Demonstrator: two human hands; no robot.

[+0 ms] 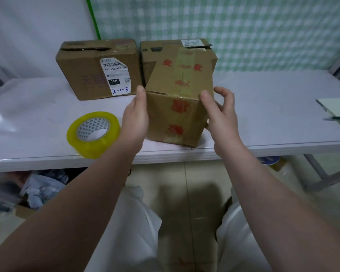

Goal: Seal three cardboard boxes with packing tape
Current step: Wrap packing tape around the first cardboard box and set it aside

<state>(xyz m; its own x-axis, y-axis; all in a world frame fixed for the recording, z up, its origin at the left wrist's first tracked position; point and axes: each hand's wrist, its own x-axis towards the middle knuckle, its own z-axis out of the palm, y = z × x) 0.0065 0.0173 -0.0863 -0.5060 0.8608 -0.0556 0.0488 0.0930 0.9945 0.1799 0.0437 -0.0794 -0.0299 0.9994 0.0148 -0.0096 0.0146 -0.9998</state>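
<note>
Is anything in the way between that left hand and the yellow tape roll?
Nothing visible. The tape roll lies on the table just left of the left hand, with only bare surface between them.

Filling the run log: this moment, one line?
left hand flat on taped box side | right hand thumb on box edge | tape roll lying on table

matt brown cardboard box (177, 107) (glossy tape strip), glossy yellow plastic tape roll (93, 134).
</note>
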